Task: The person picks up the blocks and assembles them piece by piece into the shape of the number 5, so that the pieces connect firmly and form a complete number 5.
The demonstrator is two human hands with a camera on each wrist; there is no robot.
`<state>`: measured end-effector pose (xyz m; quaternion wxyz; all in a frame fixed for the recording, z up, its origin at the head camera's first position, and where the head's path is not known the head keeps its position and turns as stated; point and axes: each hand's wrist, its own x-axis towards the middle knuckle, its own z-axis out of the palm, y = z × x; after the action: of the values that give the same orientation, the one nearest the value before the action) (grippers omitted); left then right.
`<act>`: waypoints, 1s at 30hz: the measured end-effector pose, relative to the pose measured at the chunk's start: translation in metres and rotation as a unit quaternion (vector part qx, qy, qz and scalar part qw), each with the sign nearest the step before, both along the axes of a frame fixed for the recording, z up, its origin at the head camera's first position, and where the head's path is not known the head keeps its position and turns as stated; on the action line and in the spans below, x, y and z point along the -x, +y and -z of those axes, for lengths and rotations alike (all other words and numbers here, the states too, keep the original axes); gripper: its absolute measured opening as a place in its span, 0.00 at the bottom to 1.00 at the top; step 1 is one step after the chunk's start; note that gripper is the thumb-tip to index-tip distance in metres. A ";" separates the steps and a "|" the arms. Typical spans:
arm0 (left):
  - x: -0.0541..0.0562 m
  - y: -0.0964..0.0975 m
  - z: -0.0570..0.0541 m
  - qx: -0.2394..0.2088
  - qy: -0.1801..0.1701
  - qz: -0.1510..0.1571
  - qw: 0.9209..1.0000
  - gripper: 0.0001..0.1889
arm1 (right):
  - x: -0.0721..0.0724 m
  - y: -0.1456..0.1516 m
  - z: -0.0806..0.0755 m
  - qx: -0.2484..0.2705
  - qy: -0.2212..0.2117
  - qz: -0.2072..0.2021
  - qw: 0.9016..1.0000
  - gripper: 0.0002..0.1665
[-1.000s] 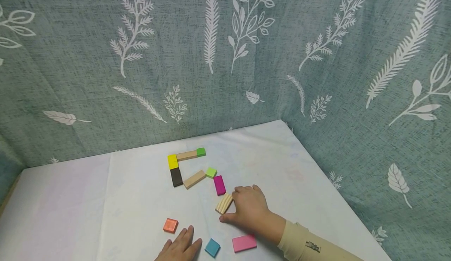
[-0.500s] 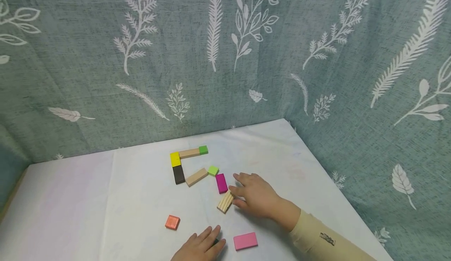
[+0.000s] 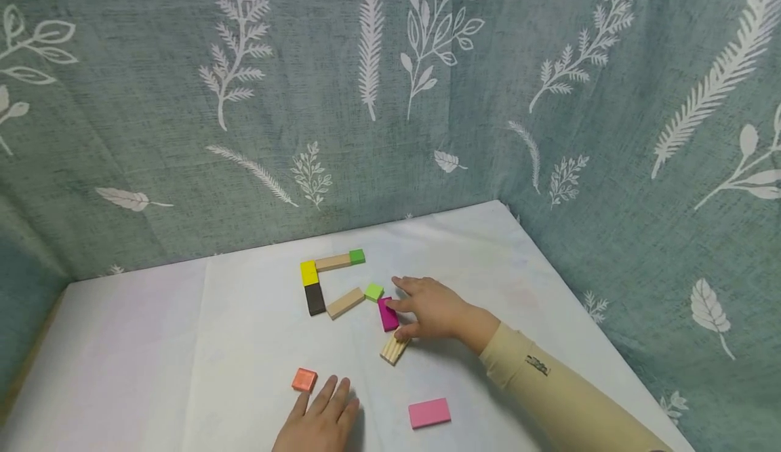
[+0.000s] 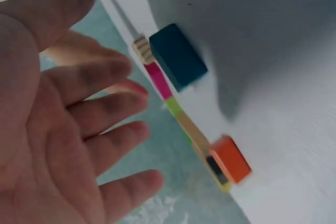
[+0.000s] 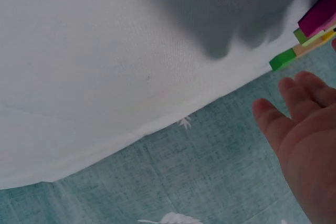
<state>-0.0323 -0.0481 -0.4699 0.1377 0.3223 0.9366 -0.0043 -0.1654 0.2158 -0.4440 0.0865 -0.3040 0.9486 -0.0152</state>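
My right hand (image 3: 398, 308), in a beige sleeve, reaches over the white table (image 3: 183, 343). Its straight fingers touch the magenta block (image 3: 387, 316), and the thumb lies just above the striped wooden block (image 3: 394, 350). In the right wrist view the right hand (image 5: 294, 103) is open, with the magenta block (image 5: 319, 17) ahead of it. My left hand (image 3: 323, 408) lies flat near the front edge and hides the blue block in the head view. The left wrist view shows its open palm (image 4: 79, 114) over the blue block (image 4: 177, 56), with the orange block (image 4: 230, 158) beyond.
A chain of blocks lies mid-table: green (image 3: 356, 256), wood (image 3: 333, 261), yellow (image 3: 309, 272), dark brown (image 3: 314, 298), wood (image 3: 344, 302), light green (image 3: 373, 292). An orange block (image 3: 304, 379) and a pink block (image 3: 430, 413) lie loose near the front. Leaf-print curtains (image 3: 390, 99) close off the back and right.
My right hand left the striped wooden block and moved up to the magenta block. My left hand slid right over the blue block, then drew back slightly.
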 end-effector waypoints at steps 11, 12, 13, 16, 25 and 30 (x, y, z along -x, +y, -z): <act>-0.016 0.097 -0.015 0.009 0.025 -0.187 0.982 0.60 | -0.017 0.011 0.002 0.030 0.050 0.077 0.995 0.44; -0.016 0.105 -0.014 0.023 0.030 -0.193 0.981 0.60 | -0.018 0.013 0.003 0.031 0.052 0.079 0.995 0.45; -0.015 0.113 -0.013 0.041 0.040 -0.190 0.980 0.61 | -0.019 0.014 0.004 0.033 0.051 0.080 0.995 0.45; -0.012 0.131 -0.010 0.071 0.094 -0.171 0.978 0.58 | -0.021 0.017 0.007 0.042 0.045 0.077 0.995 0.45; -0.003 0.145 -0.012 0.076 0.125 -0.161 0.976 0.43 | -0.024 0.018 0.016 0.063 0.040 0.078 0.994 0.46; -0.003 0.120 -0.013 0.023 0.021 -0.158 0.987 0.45 | -0.024 0.022 0.018 0.067 0.032 0.077 0.994 0.46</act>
<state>-0.0298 0.0722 -0.4569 0.1247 0.1667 0.9780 -0.0105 -0.1410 0.2375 -0.4617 0.0343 -0.2354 0.9683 -0.0761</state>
